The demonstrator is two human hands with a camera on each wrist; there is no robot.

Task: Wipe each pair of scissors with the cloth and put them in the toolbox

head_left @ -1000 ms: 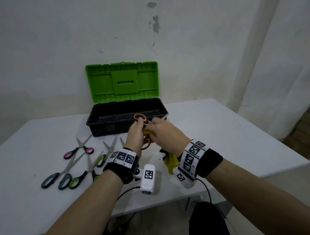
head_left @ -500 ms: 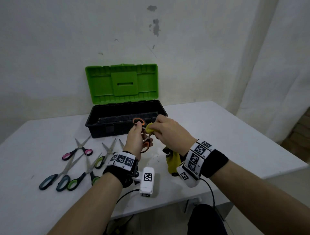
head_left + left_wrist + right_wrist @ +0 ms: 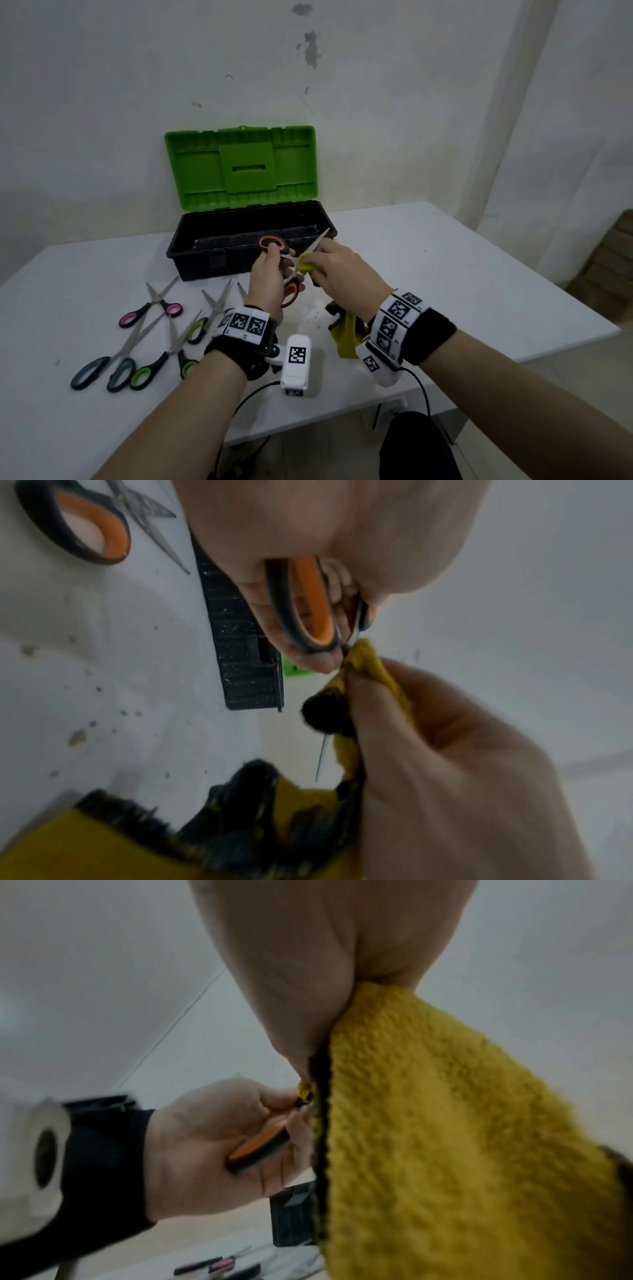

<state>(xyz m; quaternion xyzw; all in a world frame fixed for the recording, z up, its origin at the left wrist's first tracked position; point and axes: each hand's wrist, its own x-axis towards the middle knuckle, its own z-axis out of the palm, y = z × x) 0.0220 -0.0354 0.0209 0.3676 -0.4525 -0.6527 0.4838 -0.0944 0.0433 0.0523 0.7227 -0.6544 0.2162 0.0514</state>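
Here, my left hand (image 3: 270, 274) grips the orange-handled scissors (image 3: 274, 245) by the handles while my right hand (image 3: 339, 270) pinches the yellow cloth (image 3: 303, 265) around one blade, just before the open toolbox (image 3: 191, 236). Left of that grip, four more pairs (image 3: 137, 346) lie on the bench (image 3: 445, 274), apparently unwiped; no scissors show in the box, so most work remains.

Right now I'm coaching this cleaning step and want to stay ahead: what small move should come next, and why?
Probably slide the yellow cloth out along the blade toward the tip. The right hand pinches it around the blade near the pivot of the orange-handled scissors, the left hand holds the handles, and bare blade pokes out beyond the cloth over the open toolbox.
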